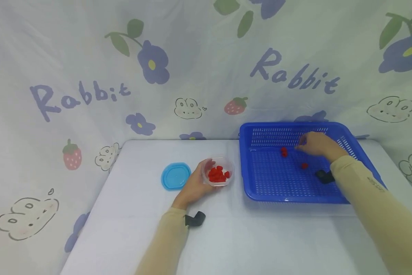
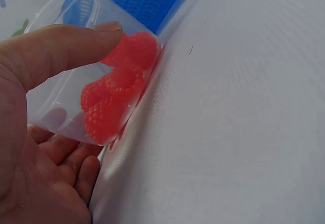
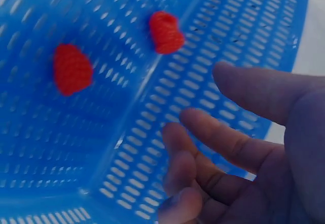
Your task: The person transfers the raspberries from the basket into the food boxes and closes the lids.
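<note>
My left hand (image 1: pixel 194 182) holds a clear plastic container (image 1: pixel 229 163) by its side, thumb and fingers around the wall. Several red raspberries (image 2: pixel 114 94), possibly artificial, lie in the bottom of it. Over the far part of the blue basket (image 1: pixel 247 193) is my right hand (image 1: pixel 317 144). Thumb and fingers stand apart with nothing between them in the right wrist view. A few loose raspberries (image 3: pixel 72 69) lie on the basket's floor, some close to the far wall, left of the right hand in the head view.
Left of the container, a light blue lid (image 1: pixel 176 176) lies on the white table (image 1: pixel 226 236). Behind the table hangs a patterned cloth (image 1: pixel 199 65). Raised, perforated walls surround the basket, and the right forearm (image 1: pixel 370 198) crosses its right side.
</note>
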Action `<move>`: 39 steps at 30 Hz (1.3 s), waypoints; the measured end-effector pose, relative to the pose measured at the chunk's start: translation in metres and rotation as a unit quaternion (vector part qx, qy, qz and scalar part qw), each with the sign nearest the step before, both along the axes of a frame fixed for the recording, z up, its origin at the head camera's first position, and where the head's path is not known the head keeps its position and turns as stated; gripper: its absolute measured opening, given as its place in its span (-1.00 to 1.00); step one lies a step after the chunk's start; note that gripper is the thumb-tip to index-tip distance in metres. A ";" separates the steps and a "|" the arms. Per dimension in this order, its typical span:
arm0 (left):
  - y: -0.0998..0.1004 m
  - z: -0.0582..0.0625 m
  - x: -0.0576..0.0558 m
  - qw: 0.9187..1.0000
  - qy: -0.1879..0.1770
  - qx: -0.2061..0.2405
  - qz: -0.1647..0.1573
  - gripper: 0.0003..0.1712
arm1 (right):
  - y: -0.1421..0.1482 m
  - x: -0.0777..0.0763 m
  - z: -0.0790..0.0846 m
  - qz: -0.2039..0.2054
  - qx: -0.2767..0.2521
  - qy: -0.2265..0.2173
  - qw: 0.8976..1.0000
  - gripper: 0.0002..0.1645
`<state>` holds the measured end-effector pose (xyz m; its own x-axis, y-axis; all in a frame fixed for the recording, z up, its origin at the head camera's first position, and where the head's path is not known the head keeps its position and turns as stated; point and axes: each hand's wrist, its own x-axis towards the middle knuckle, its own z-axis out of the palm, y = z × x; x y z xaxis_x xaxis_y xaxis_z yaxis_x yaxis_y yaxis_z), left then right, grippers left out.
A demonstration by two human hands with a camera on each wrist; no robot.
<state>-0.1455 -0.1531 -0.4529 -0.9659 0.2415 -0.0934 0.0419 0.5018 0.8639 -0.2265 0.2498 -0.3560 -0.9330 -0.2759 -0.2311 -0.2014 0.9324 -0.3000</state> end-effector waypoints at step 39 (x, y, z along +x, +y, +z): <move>-0.001 -0.002 0.000 1.000 0.000 -0.004 -0.005 0.09 | 0.018 0.004 -0.023 0.079 0.020 -0.123 0.989 -0.61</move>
<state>-0.1458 -0.1541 -0.4545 -0.9634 0.2508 -0.0951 0.0474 0.5083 0.8599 -0.2222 0.2676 -0.3785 -0.7929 -0.3994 -0.4602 -0.2708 0.9075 -0.3211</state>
